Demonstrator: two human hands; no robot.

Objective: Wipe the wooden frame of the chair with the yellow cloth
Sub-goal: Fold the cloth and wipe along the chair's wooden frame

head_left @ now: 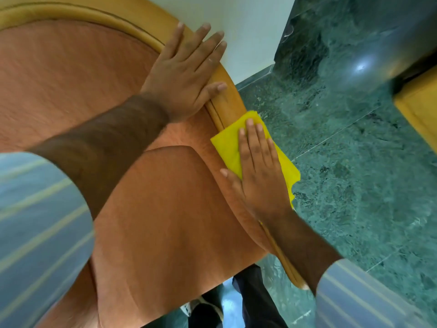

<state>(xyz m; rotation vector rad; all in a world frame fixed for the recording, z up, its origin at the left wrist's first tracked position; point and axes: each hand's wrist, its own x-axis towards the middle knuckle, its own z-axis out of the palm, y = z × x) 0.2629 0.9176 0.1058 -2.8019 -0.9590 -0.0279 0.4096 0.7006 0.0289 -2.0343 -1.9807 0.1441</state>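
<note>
Looking down from the head camera, a chair (142, 197) with orange-brown upholstery was seen filling the left and middle of the view, its curved wooden frame (227, 102) running along the right edge of the padded back and down beside the seat. At the far left a striped sleeve (35, 221) was visible. The left hand (186, 69) was laid flat and open across the frame near the upper part of the curve, fingers spread, nothing gripped; it was judged to be steadying the chair. Just below it, further along the same rail, the cloth (229, 147) was spread over the frame, and the right hand (257, 169) was pressed flat on top of it, fingers extended, so that the cloth was held down by the palm rather than clenched. To the right, a dark green marble floor (354, 185) and a pale wall (248, 31) were seen, with part of another wooden piece (418, 114) at the right edge.

The task was judged to be under way, at the wiping stroke along the right side rail. How much of the frame had been covered could not be told; the lower rail by the seat and the arch at the upper left appeared to be left to do.

The frame looked smooth, golden and lightly glossy, with a dark groove along its inner edge. The cloth looked thin, bright yellow and soft, and its right edge hung loose off the rail.
</note>
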